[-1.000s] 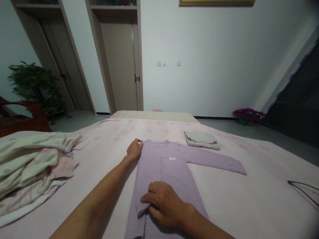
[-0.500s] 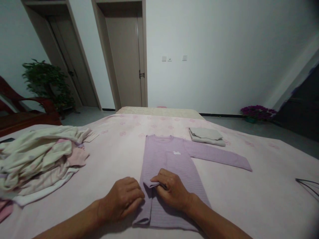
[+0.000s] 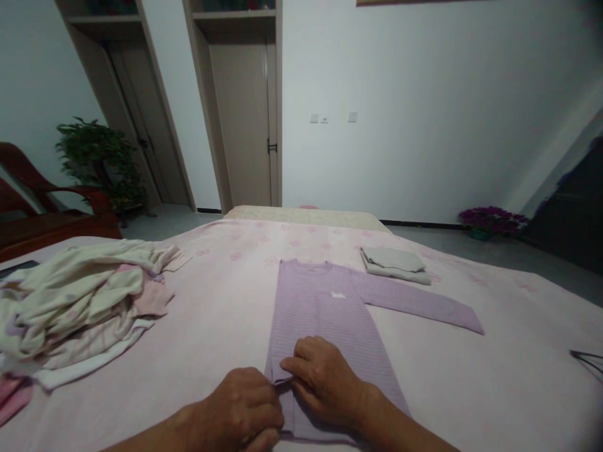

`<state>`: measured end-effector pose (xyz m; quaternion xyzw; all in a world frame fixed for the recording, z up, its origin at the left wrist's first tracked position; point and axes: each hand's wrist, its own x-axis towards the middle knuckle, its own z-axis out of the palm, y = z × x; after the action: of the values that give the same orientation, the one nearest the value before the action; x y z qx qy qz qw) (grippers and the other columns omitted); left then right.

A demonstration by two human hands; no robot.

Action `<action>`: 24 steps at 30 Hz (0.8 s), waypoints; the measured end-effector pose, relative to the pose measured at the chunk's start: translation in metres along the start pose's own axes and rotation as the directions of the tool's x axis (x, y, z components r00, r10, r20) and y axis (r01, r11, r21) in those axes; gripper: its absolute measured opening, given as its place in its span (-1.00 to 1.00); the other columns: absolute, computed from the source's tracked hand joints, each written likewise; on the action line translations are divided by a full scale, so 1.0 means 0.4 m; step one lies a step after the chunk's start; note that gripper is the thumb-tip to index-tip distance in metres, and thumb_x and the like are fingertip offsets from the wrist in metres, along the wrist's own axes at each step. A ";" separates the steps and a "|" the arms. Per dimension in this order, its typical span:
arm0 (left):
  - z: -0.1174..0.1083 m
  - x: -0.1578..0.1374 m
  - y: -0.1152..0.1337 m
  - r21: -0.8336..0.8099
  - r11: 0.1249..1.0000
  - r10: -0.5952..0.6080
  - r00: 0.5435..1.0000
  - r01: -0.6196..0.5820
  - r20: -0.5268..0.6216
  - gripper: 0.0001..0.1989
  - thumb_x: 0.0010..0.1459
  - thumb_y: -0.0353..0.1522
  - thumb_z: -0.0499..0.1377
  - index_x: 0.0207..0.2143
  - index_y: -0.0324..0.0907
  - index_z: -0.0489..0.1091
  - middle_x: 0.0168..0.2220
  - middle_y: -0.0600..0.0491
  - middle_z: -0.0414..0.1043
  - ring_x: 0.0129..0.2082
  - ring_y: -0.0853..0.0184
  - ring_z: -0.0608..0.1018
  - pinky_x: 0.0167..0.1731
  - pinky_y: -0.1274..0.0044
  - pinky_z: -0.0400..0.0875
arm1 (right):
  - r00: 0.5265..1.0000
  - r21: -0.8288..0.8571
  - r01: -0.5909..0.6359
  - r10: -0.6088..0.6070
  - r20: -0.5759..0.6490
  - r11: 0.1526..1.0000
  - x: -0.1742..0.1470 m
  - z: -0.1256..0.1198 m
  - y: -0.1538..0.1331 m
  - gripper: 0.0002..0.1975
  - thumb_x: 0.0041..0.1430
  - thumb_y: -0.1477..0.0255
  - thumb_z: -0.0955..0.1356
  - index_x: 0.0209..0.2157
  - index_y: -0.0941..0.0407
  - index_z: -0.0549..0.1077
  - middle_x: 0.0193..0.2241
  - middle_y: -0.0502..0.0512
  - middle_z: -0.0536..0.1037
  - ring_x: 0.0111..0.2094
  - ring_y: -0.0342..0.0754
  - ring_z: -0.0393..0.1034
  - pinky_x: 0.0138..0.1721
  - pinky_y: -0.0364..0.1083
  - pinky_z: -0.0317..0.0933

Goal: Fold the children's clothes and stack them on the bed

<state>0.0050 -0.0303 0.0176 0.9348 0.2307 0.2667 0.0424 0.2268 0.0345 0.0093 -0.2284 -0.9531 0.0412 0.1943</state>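
Observation:
A lilac ribbed long-sleeved shirt (image 3: 339,326) lies flat on the pink cloth, its neckline pointing away from me. One sleeve stretches out to the right; the left side is folded inward over the body. My right hand (image 3: 325,380) pinches the cuff of the folded-in sleeve near the left edge. Lower down, my left hand (image 3: 240,408) has its fingers curled on the shirt's left edge by the hem. A small white print sits on the chest.
A heap of cream and pink clothes (image 3: 85,301) lies at the left. Beyond the shirt's right sleeve is a folded grey garment (image 3: 396,263). Everything rests on a pale pink flowered cover (image 3: 211,314). A thin black wire-like object (image 3: 586,359) lies at the right edge.
Both hands have moved down toward the hem. The sleeve cuff, raised in my right hand before, now lies lower against the shirt. The camera view has tilted up slightly.

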 end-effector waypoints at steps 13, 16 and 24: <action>-0.001 0.205 -0.488 -0.400 0.445 -0.895 0.416 0.801 -0.162 -0.64 0.19 -0.35 0.15 0.05 -0.17 0.43 -0.21 0.02 0.61 -0.26 0.30 0.63 -0.32 0.55 0.50 | 0.998 -0.059 0.053 -0.054 -0.012 0.997 -0.002 0.004 -0.006 -0.91 0.18 0.48 0.28 -0.26 0.09 0.40 -0.38 0.07 0.40 -0.36 -0.02 0.19 -0.35 -0.04 -0.04; 0.029 0.255 -0.563 -0.366 0.398 -0.917 0.370 0.841 -0.149 -0.57 0.15 -0.40 0.19 0.10 -0.19 0.39 -0.26 0.00 0.61 -0.30 0.31 0.63 -0.31 0.56 0.48 | 0.997 -0.077 0.079 -0.080 -0.010 0.994 0.000 0.005 -0.005 -0.94 0.16 0.46 0.29 -0.29 0.09 0.38 -0.40 0.06 0.40 -0.38 -0.02 0.19 -0.36 -0.04 -0.04; 0.068 0.320 -0.656 -0.318 0.301 -0.952 0.265 0.899 -0.152 -0.50 0.07 -0.34 0.30 0.09 -0.20 0.39 -0.23 -0.04 0.61 -0.26 0.24 0.63 -0.28 0.52 0.45 | 0.986 -0.151 0.135 -0.148 -0.080 0.979 0.010 0.013 0.000 -0.90 0.19 0.43 0.35 -0.38 0.09 0.33 -0.45 0.02 0.42 -0.44 -0.07 0.21 -0.42 -0.05 -0.02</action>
<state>0.0080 0.2625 0.0025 0.5585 0.7139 0.3533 0.2314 0.2217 0.0364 0.0059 -0.1753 -0.9576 -0.0528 0.2225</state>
